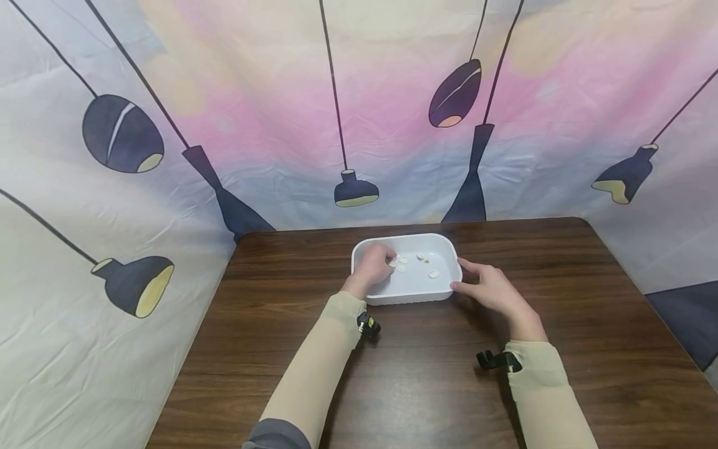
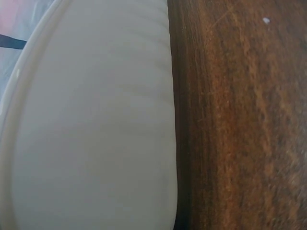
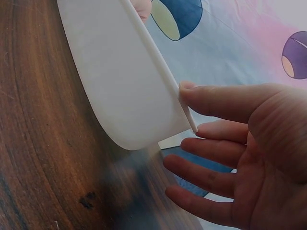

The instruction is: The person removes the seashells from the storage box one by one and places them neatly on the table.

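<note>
A white plastic tray (image 1: 407, 298) with rounded corners and raised walls sits near the far edge of the table. My left hand (image 1: 373, 267) reaches over its left wall, bent fingers and thumb down among small flat white pieces (image 1: 404, 260). Cannot tell whether it pinches one of them. Another white oval piece (image 1: 434, 274) lies apart toward the right of the tray floor, with a small brownish bit (image 1: 426, 261) behind it. My right hand (image 3: 225, 143) holds the tray's right end at the rim, thumb and forefinger at the edge, the other fingers loosely spread.
The dark wood-grain table (image 1: 426, 374) extends on all sides of the tray. Behind it hangs a cloth backdrop (image 1: 291, 125) printed with lamps, close to the table's far edge. Each wrist carries a small black camera (image 1: 368, 326). A white speck (image 2: 266, 20) lies on the wood.
</note>
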{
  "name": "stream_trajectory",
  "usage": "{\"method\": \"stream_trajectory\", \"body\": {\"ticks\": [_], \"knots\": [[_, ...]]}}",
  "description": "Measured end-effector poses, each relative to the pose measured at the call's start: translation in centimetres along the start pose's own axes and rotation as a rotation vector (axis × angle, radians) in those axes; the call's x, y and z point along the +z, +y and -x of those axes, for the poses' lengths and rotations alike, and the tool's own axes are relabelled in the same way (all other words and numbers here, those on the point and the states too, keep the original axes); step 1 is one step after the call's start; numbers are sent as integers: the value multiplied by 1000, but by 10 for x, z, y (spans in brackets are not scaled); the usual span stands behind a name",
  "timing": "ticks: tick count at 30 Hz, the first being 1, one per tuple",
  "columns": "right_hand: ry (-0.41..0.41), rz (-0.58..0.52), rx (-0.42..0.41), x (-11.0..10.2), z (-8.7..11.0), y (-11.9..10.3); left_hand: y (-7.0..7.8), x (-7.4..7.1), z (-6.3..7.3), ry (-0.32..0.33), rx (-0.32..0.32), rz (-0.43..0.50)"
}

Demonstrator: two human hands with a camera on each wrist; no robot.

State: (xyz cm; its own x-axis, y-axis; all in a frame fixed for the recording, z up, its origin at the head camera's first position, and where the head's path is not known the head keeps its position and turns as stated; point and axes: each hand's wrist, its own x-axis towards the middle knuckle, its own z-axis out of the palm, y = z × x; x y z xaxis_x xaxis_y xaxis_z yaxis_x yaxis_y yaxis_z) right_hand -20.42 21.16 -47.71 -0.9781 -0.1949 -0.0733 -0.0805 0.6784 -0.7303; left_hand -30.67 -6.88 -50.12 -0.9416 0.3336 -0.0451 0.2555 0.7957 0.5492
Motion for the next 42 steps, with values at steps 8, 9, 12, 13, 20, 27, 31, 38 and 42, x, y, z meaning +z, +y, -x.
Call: {"method": "stream_trajectory", "body": {"ticks": [8, 9, 12, 13, 20, 27, 31, 38, 42], "knots": [[6, 7, -6, 0, 2, -1, 1, 0, 0, -18, 0, -10], [6, 8, -7, 0, 2, -1, 2, 0, 0, -18, -3, -8], [8, 11, -14, 0, 1, -1, 2, -1, 2, -16, -11, -4], [9, 11, -16, 0, 1, -1, 2, -2, 2, -15, -13, -2], [5, 8, -13, 0, 0, 0, 3, -3, 3, -11, -29, -1], [11, 31, -50, -1, 1, 2, 6, -4, 4, 5, -23, 26], [7, 39, -82, 1, 0, 4, 6, -6, 4, 40, 1, 51], [3, 31, -97, 4, -1, 6, 12, -12, 5, 83, 34, 65], [10, 37, -82, 4, 0, 6, 16, -18, 10, 112, 61, 72]]}}
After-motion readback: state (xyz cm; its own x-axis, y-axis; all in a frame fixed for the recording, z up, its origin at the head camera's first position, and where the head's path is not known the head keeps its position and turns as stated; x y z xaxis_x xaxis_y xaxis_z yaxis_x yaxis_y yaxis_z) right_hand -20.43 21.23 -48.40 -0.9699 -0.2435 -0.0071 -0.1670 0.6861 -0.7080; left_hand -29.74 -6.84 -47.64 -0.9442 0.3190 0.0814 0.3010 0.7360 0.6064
